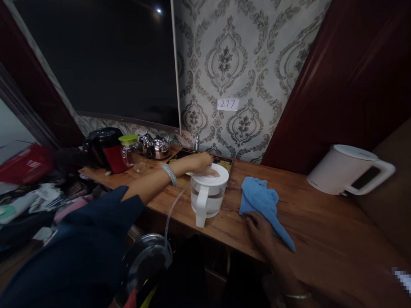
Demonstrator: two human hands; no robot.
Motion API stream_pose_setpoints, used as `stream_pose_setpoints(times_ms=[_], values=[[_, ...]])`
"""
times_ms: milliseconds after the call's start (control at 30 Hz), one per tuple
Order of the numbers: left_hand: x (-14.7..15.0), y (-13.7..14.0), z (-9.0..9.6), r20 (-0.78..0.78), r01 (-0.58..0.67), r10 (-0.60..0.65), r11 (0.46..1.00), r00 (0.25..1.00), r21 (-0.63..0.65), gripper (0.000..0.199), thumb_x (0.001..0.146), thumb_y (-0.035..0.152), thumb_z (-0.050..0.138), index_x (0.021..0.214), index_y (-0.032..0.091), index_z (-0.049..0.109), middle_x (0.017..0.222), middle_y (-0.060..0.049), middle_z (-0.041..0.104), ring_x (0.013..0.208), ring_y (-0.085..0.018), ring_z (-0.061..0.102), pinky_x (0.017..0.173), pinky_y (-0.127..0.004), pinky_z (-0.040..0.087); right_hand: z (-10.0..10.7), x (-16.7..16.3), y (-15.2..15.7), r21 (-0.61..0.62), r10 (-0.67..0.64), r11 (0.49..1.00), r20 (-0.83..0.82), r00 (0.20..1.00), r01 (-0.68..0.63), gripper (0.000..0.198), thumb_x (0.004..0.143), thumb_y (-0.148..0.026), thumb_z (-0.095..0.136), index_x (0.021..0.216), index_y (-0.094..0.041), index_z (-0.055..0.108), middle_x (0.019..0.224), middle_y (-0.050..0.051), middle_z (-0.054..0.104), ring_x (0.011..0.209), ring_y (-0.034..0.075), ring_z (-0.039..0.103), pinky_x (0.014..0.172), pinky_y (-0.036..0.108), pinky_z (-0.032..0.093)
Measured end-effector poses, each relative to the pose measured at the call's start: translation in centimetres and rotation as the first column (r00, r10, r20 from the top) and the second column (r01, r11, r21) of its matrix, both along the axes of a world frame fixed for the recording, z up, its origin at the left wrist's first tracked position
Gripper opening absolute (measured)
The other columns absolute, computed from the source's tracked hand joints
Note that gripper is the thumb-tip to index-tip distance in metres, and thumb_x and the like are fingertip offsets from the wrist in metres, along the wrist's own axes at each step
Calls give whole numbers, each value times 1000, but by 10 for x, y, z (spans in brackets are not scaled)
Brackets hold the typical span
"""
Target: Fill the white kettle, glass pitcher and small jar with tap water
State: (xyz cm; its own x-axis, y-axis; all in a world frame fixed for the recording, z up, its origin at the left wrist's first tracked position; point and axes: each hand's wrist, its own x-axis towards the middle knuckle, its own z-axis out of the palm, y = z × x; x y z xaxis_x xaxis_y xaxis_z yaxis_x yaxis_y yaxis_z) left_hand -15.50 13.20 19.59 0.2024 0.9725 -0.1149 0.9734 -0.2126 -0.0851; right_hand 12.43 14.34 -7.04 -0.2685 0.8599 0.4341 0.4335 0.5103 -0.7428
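Observation:
On the wooden counter stands a clear glass kettle [218,199] with a white handle pointing toward me and water inside. My left hand [202,164] is on top of it, its fingers closed on the white lid [219,176]; part of the grip is hidden. To the right lies a crumpled blue cloth [261,199]. Its near edge is pinched in the curled fingers of my right hand [260,228]. A clear hose [170,213] runs from beside the kettle down over the counter edge into a metal pot [131,255].
A white electric kettle [342,169] stands at the right on the counter [316,226]. Behind my left arm are a tea tray [226,162], a shiny teapot [161,147], a green-lidded glass jug [128,152] and a black-and-red appliance [114,155]. Clothes are piled at far left.

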Motion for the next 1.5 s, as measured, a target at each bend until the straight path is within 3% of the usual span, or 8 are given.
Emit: stream_pose_setpoints(times_ms=[167, 433, 500, 633, 733, 1067, 1500], values=[[6, 0, -4, -51, -74, 76, 997, 996, 26, 60, 90, 64, 55, 99, 9, 78, 102, -21, 77, 93, -28, 73, 71, -29, 49, -1, 1, 1, -2, 2, 1000, 2, 1000, -2, 35, 86, -39, 47, 91, -20, 76, 97, 13, 78, 93, 29, 72, 88, 46, 56], [12, -4, -3, -74, -104, 109, 993, 991, 61, 65, 87, 68, 56, 103, 9, 77, 106, -23, 76, 101, -33, 72, 79, -32, 51, -1, 1, 1, -10, 5, 1000, -7, 1000, -5, 35, 85, -39, 48, 91, -20, 77, 97, 12, 79, 93, 29, 72, 88, 45, 56], [7, -4, -3, -38, -71, 73, 996, 997, 47, 60, 88, 64, 57, 105, 10, 75, 103, -20, 76, 96, -30, 72, 76, -31, 49, -1, 1, 1, -15, 4, 1000, -10, 1000, -4, 34, 85, -40, 48, 90, -21, 77, 96, 12, 79, 92, 29, 72, 88, 45, 56], [-9, -4, 1, 91, 111, -106, 992, 990, -51, 44, 88, 48, 64, 117, 15, 68, 99, -9, 76, 83, -20, 68, 67, -24, 44, -1, 1, 1, -20, -2, 1000, -12, 1000, 2, 34, 85, -40, 49, 89, -21, 77, 96, 12, 79, 93, 29, 72, 88, 46, 56], [-15, -4, 3, 110, 171, -163, 983, 981, -63, 35, 89, 36, 63, 115, 14, 68, 99, -7, 75, 81, -16, 65, 67, -22, 42, -1, 0, 1, -18, -11, 1000, -11, 1000, 11, 36, 85, -40, 48, 89, -20, 77, 95, 13, 79, 92, 30, 72, 87, 46, 56], [-13, -1, -5, 5, 142, -143, 987, 990, 75, 36, 92, 46, 58, 97, 14, 74, 94, -12, 77, 78, -20, 68, 63, -27, 41, 0, 0, 0, -11, -1, 1000, -25, 1000, 1, 34, 85, -39, 48, 89, -21, 77, 95, 12, 79, 91, 29, 71, 86, 45, 56], [-7, -6, -11, 6, 34, -35, 995, 999, 95, 42, 89, 54, 58, 98, 16, 73, 95, -14, 77, 85, -26, 72, 69, -30, 47, -2, 1, 1, -12, -1, 1000, 9, 1000, 1, 35, 87, -38, 47, 92, -19, 76, 97, 13, 78, 94, 30, 71, 88, 45, 55]])
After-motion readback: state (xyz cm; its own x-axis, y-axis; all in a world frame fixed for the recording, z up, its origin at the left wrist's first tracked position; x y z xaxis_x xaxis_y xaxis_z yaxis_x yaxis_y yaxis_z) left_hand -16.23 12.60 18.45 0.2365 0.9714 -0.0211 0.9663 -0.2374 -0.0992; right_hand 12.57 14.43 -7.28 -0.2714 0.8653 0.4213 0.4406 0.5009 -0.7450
